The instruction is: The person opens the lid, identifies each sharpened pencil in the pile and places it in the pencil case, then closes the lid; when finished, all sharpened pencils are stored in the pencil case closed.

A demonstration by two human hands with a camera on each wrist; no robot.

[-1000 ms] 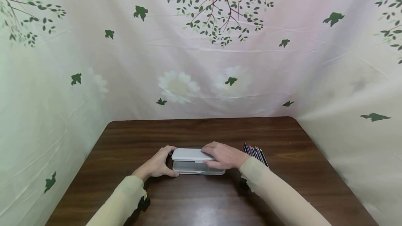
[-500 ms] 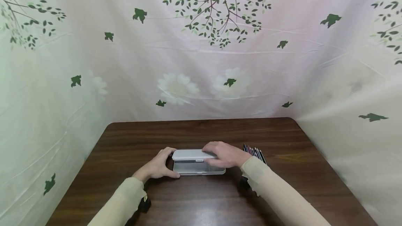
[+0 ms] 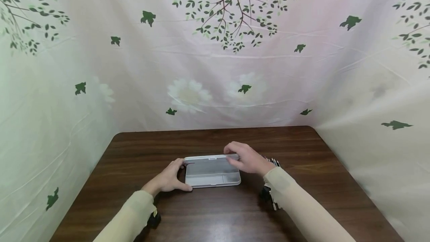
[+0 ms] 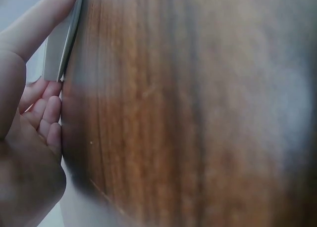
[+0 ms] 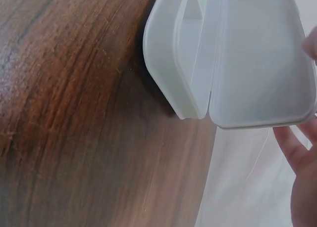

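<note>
A white plastic pencil case lies on the table with its hinged lid raised. Inside the base, a divider sets off a small compartment at the right; I see no contents. My left hand grips the case's left end, thumb at the front corner and fingers toward the back. In the left wrist view that hand's fingers curl against the case end. My right hand holds the lid's right end between thumb and fingers. From the right wrist view, the lid's inner face stands up from the hinge.
Several pencils lie right of the case, partly hidden under my right forearm. The dark wood table ends at a printed fabric backdrop behind and at both sides. Black wrist devices sit below the cuffs.
The lid has swung up and back from partly raised, showing more of the inside. My right hand has risen with it and shifted slightly right. The left hand keeps its place.
</note>
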